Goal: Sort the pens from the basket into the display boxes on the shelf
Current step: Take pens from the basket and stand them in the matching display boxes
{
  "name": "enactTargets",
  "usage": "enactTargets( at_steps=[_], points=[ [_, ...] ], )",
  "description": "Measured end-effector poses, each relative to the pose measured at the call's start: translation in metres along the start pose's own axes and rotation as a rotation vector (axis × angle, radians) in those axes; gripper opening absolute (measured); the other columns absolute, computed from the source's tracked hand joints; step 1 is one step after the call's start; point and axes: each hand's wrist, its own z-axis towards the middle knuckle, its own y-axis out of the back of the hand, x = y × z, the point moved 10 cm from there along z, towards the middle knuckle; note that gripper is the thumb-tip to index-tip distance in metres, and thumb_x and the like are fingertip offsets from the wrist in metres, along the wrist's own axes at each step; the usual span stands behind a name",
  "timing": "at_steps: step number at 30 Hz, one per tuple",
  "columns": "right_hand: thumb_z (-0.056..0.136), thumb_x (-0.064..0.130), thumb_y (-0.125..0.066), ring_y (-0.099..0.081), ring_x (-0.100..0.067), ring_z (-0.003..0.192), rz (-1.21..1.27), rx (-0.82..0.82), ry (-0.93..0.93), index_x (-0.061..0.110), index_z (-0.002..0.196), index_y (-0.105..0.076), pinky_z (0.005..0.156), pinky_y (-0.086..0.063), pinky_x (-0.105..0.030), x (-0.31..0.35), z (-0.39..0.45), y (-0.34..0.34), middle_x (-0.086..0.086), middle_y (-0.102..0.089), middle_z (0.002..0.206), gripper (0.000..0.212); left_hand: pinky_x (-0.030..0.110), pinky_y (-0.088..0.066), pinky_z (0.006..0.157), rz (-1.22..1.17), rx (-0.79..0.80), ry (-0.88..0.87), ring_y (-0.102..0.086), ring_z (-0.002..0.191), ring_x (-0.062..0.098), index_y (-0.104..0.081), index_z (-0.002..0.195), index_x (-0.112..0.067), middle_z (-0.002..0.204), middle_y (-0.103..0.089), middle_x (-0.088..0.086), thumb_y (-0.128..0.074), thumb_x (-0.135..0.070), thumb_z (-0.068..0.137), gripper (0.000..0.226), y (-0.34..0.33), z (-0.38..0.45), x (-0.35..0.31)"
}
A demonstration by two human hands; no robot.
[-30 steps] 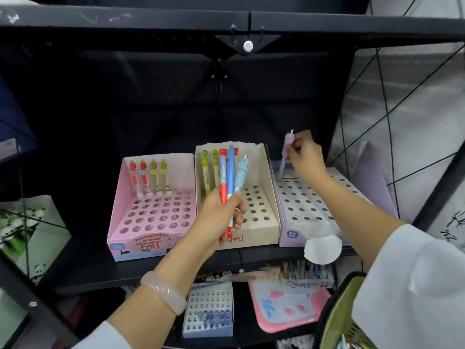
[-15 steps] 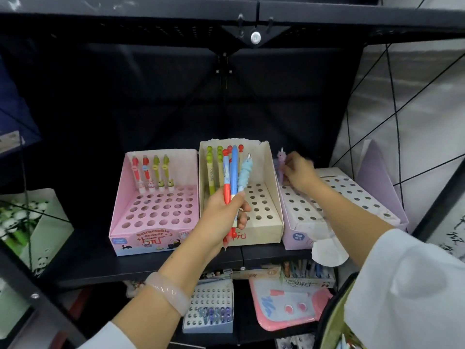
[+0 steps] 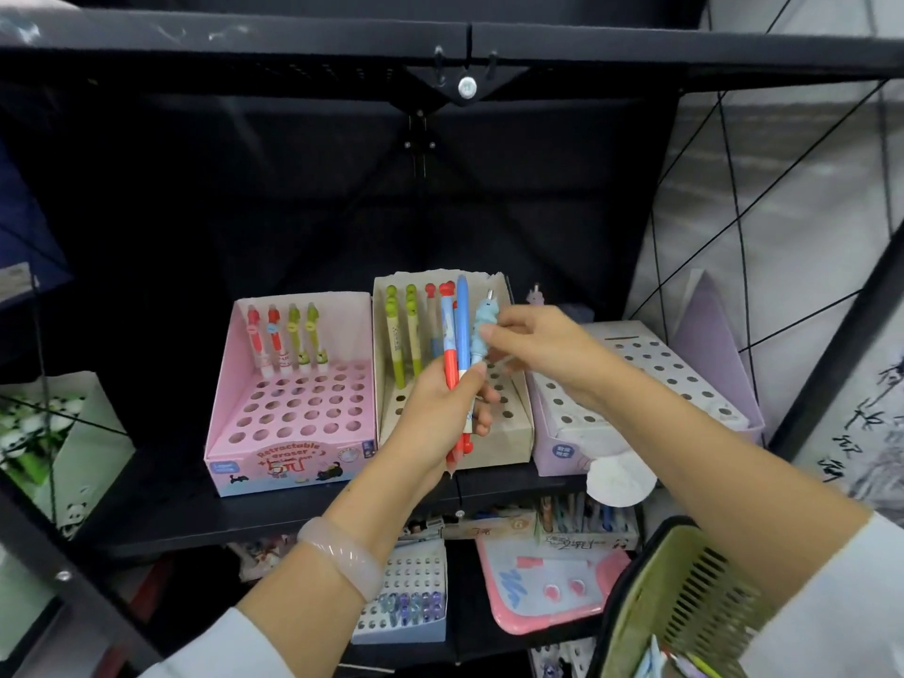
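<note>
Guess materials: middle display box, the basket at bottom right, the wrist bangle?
Middle display box: looks like uncoated kraft cardboard, matte tan with a ragged torn top edge. Basket: probably moulded plastic, olive green with slotted walls and a dark rim. Bangle: translucent pale pink, glossy; could be stone, glass or resin.

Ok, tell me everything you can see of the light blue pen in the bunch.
The light blue pen is a novelty pen with a soft-looking, bumpy pale blue sleeve shaped like a small figure, and a short grey tip pointing up. It stands nearly upright, rightmost in a bunch of three, beside a plain blue pen and a red-capped pen. The left hand grips the bunch low down. The right hand pinches the blue sleeve between thumb and fingertips. It is held in front of the beige box; its lower end is hidden.
</note>
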Motion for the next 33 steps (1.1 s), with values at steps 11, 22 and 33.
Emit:
enactTargets(
  at_steps=[11, 22, 33],
  points=[
    [0.098, 0.020, -0.044, -0.066, -0.022, 0.081, 0.101, -0.644, 0.011, 0.002, 0.114, -0.046, 0.056, -0.055, -0.017, -0.036, 0.015, 0.143, -0.014, -0.062, 0.098, 0.024, 0.018, -0.033, 0.036, -0.031, -0.034, 0.043, -0.040, 0.038, 0.006, -0.051, 0.098, -0.017, 0.063, -0.054, 0.002, -0.043, -0.020, 0.098, 0.009, -0.002, 0.012, 0.005],
    [0.097, 0.013, -0.045, -0.064, -0.029, 0.093, -0.194, -0.603, 0.019, 0.000, 0.114, -0.044, 0.074, -0.055, -0.033, -0.068, 0.034, 0.148, -0.018, -0.061, 0.104, 0.021, 0.017, -0.037, 0.038, -0.043, -0.025, 0.072, -0.044, 0.041, 0.005, -0.055, 0.097, -0.016, 0.055, -0.061, -0.007, -0.041, -0.018, 0.099, 0.014, -0.003, 0.020, 0.018],
    [0.098, 0.019, -0.044, -0.064, -0.030, 0.083, -0.339, -0.600, -0.031, 0.002, 0.113, -0.044, 0.075, -0.056, -0.041, -0.085, 0.039, 0.157, -0.018, -0.063, 0.098, 0.023, 0.017, -0.038, 0.040, -0.051, -0.024, 0.096, -0.046, 0.042, 0.006, -0.054, 0.103, -0.015, 0.055, -0.062, -0.007, -0.041, -0.019, 0.099, 0.015, -0.003, 0.022, 0.027]
  ],
)
